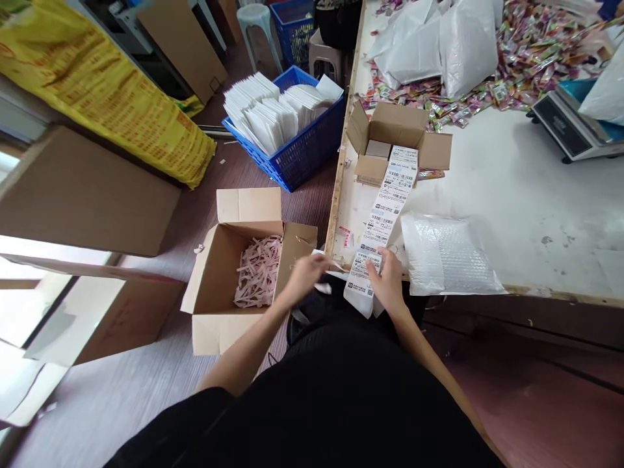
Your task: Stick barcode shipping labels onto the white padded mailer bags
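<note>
A long strip of printed shipping labels (381, 218) runs from a small open cardboard box (397, 117) down over the table edge. Near the strip's lower end, my right hand (387, 279) is closed on it, thumb on the printed face. My left hand (308, 276) is off to the left, fingers pinched on a thin white paper strip (322, 287). Right of my right hand, a white bubble mailer (446, 255) lies flat at the table's front edge.
An open carton (205, 273) with pink paper strips (260, 270) stands at left. Behind it, a blue basket (312, 153) holds white mailers (273, 117). Small colourful packets (526, 52), filled white bags (468, 49) and a scale (560, 123) occupy the table's far side.
</note>
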Demonstrator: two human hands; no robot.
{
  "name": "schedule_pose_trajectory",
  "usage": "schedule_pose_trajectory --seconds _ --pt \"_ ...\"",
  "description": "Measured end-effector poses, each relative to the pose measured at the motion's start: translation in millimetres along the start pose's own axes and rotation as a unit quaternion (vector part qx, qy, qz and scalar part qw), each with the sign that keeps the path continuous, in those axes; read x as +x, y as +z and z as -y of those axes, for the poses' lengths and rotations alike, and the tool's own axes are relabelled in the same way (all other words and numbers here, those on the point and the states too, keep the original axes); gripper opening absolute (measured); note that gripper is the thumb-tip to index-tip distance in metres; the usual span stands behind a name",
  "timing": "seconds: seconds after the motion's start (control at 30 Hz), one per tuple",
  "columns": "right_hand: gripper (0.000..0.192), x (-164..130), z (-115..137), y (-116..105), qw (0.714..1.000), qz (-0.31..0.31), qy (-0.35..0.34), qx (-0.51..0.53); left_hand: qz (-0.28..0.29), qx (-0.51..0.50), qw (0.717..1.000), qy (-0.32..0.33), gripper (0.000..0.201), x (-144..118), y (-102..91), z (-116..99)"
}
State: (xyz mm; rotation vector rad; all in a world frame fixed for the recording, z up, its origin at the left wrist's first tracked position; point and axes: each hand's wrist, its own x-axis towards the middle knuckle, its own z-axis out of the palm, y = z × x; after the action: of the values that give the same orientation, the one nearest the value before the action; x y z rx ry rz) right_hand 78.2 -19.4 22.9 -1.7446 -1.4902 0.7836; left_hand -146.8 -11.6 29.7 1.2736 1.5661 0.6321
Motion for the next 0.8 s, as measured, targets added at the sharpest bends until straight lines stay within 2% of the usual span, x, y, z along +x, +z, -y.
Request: schedule_pose_trajectory --seconds 0.07,0.13,0.2,0.23,0.3,0.37,0.4,0.47,0.57,0.67,0.73,0.8 --pt "0.051 9 -14 5 0.993 -0.001 0.030 -0.115 -0.158 0.120 0.979 -0.044 0.025 6 -46.2 27" --pt "0.059 14 -25 7 0.985 0.012 0.051 -0.165 -0.262 0.208 0.937 -0.104 0.041 8 -80.6 49" --pt "0.061 15 -31 8 0.989 0.019 0.063 -0.134 -0.308 0.223 0.915 -0.132 0.057 7 -92.2 58" --pt "0.058 13 -31 8 0.993 0.019 0.067 -0.092 -0.307 0.198 0.922 -0.128 0.058 5 -88.1 57" --pt "0.052 8 -26 5 0.998 0.015 0.058 0.020 -0.243 0.098 0.961 -0.088 0.049 2 -63.0 44" --pt "0.048 -1 -15 0 0.992 0.022 0.020 0.124 -0.132 -0.038 0.990 -0.024 0.040 -1 -24.3 22" --pt "0.048 -5 -9 -5 0.986 0.035 -0.003 0.161 -0.074 -0.101 0.992 0.011 0.039 -2 -4.1 9" --pt "0.049 -13 5 -16 0.977 0.059 -0.039 0.199 0.030 -0.204 0.976 0.063 0.039 -4 31.0 -15" --pt "0.048 -21 16 -37 0.981 0.030 -0.052 0.182 0.104 -0.230 0.963 0.091 0.033 -8 59.8 -42" --pt "0.027 -26 16 -55 0.992 -0.030 -0.085 0.087 0.166 -0.234 0.955 0.076 0.032 -8 66.1 -53" --pt "0.015 -30 14 -60 0.991 -0.035 -0.126 0.022 0.211 -0.309 0.927 0.013 0.037 -5 68.9 -55" --pt "0.013 -36 14 -61 0.987 -0.010 -0.161 -0.017 0.230 -0.388 0.889 -0.080 0.039 0 76.1 -56"
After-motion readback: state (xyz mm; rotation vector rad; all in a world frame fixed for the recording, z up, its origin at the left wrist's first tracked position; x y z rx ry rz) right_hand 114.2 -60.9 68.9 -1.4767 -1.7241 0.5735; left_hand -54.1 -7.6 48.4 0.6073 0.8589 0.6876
